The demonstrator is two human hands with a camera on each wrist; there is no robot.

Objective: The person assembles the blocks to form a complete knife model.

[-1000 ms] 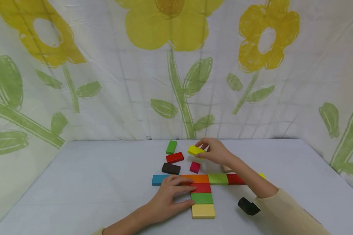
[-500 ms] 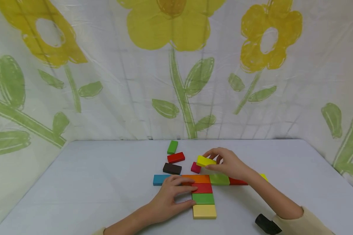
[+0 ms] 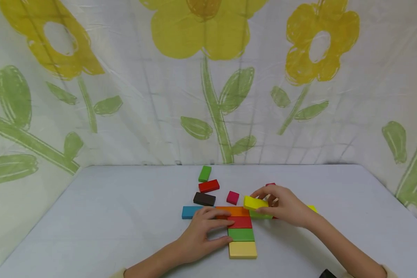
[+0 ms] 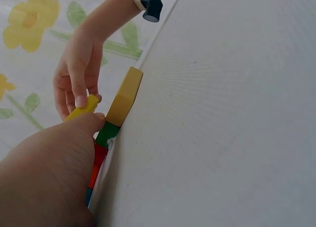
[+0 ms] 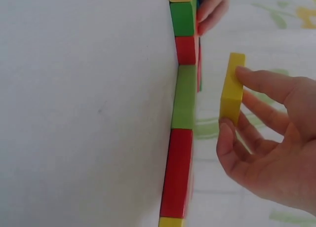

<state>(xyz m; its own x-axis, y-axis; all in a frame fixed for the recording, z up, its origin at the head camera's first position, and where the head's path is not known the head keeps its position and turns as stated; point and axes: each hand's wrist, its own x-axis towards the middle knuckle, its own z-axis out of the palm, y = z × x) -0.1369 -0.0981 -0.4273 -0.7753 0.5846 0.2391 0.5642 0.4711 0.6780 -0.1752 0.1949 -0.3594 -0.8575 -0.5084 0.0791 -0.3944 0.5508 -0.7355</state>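
Note:
My right hand [image 3: 288,206] pinches a yellow block [image 3: 253,202] between thumb and fingers, raised over the light green block [image 3: 262,215] of a row. In the right wrist view the held block [image 5: 232,86] stands apart from the row. My left hand [image 3: 201,235] lies beside a short column, fingertips touching its left side. That column runs from a red block [image 3: 242,222] through a green block [image 3: 241,234] to a pale yellow block [image 3: 243,250]. The row above it shows a blue block [image 3: 190,212] and an orange block [image 3: 237,211]. My right hand mostly covers the row's red block [image 5: 177,172].
Behind the row lie a loose green block [image 3: 204,173], a red block [image 3: 209,186], a dark brown block [image 3: 204,199] and a small crimson block [image 3: 233,197]. Another crimson piece [image 3: 271,184] shows behind my right hand. A flowered curtain [image 3: 153,127] backs the white table [image 3: 107,216].
My right hand has carried the yellow block rightward and toward me, from behind the crimson block to over the row. My left hand stays on the column.

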